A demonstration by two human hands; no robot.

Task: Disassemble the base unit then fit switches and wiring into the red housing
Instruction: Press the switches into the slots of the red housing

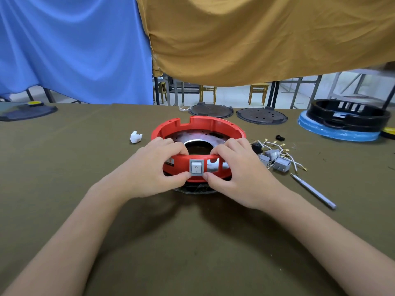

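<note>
At frame centre, red housing [210,128] is gripped by left hand [154,167] and right hand [239,169]; grey switch [196,167] is pinched between both thumbs.

bright, even daylight | soft shadows under forearms | wide-angle bowing at edges — far right blurred

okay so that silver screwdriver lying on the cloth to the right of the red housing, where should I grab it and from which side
Take the silver screwdriver by its thick handle, the end nearer you, coming straight down from above with a pinch grip across its width. It lies flat on the cloth with bare cloth on both sides there, while its thin tip points at the loose switches and wires, so that end is crowded.
</note>
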